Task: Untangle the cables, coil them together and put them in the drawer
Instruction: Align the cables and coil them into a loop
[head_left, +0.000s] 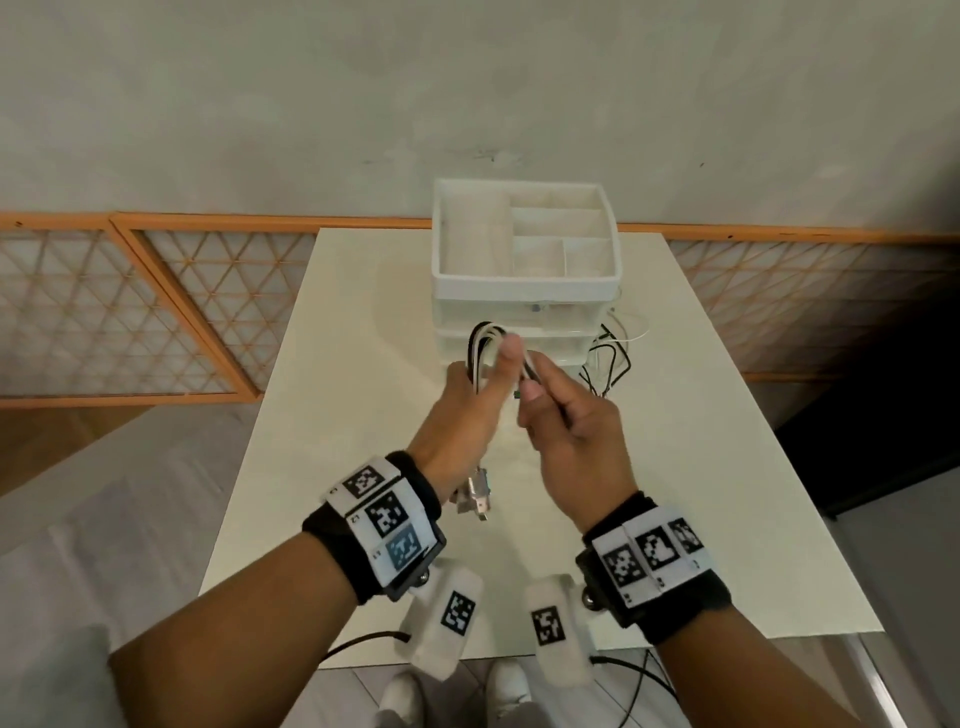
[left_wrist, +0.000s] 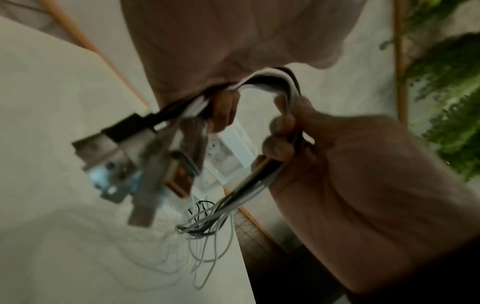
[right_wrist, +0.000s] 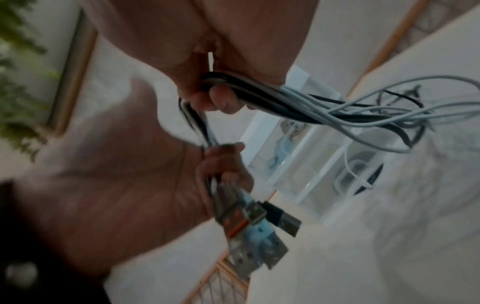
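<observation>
A bundle of black and white cables (head_left: 485, 338) is bent into a loop above the table. My left hand (head_left: 493, 364) grips one side of the loop, and several USB plugs (head_left: 475, 496) hang below its palm. My right hand (head_left: 535, 384) pinches the other side of the bundle (right_wrist: 259, 90). From there the loose cable ends (head_left: 608, 364) trail onto the table to the right of the drawer unit (head_left: 524, 291). In the left wrist view the plugs (left_wrist: 155, 164) dangle blurred, and the right hand's fingers (left_wrist: 280, 127) curl round the cables.
The white drawer unit has an open compartment tray (head_left: 447, 234) on top and clear drawers (right_wrist: 311, 164) below, with white items inside. It stands at the far middle of the white table (head_left: 337, 415). A wall with an orange lattice panel (head_left: 130, 312) lies behind.
</observation>
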